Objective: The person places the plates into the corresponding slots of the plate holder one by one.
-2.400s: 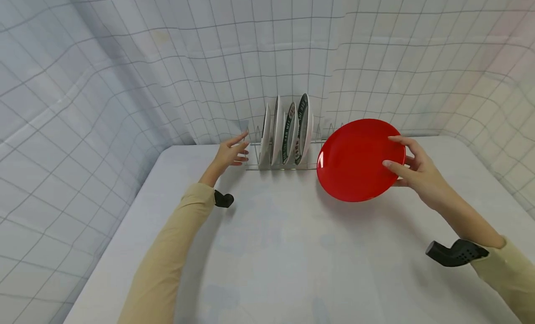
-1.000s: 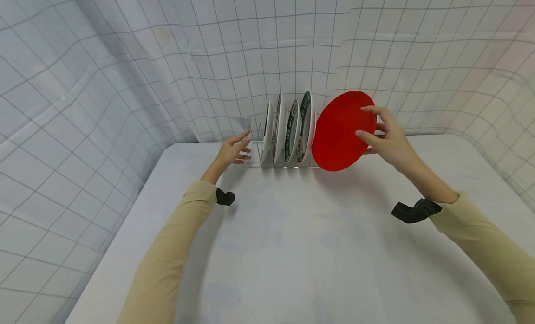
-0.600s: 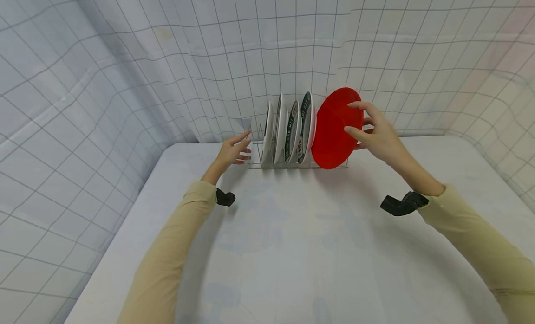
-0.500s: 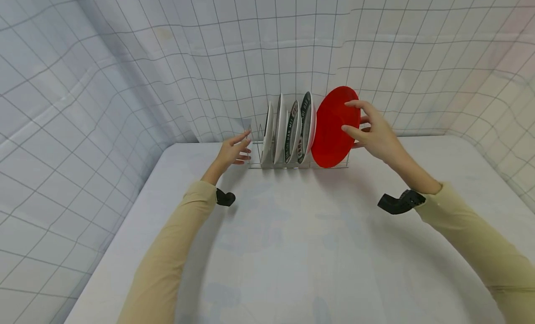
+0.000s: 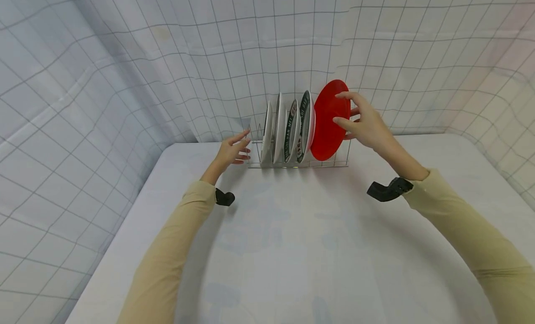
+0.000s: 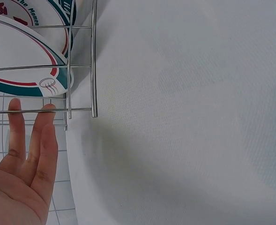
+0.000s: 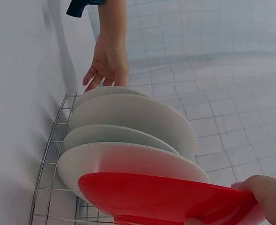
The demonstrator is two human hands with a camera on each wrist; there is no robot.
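A red plate [image 5: 327, 124] stands tilted over the right part of a wire dish rack [image 5: 337, 165]. My right hand [image 5: 368, 124] pinches its right edge between thumb and fingers. Seen in the right wrist view, the red plate [image 7: 166, 197] is beside the backs of several white plates [image 7: 128, 112]; whether its lower rim rests on the wires is unclear. At the rack's left end my left hand [image 5: 229, 152] has extended fingers. Left wrist view: the fingertips of this hand [image 6: 25, 178] touch the end wire, close under a green-and-red-rimmed plate [image 6: 20, 56].
Several white plates [image 5: 279, 133], some with dark green lettered rims, stand upright in the rack's left and middle slots. Behind hangs a white cloth with a grid pattern [image 5: 292, 41]. A white-covered table [image 5: 284, 236] stretches in front of the rack.
My right hand has carried the red plate leftward and up, over the rack, turning it from facing me to nearly edge-on beside the white plates. The left hand has stayed put.
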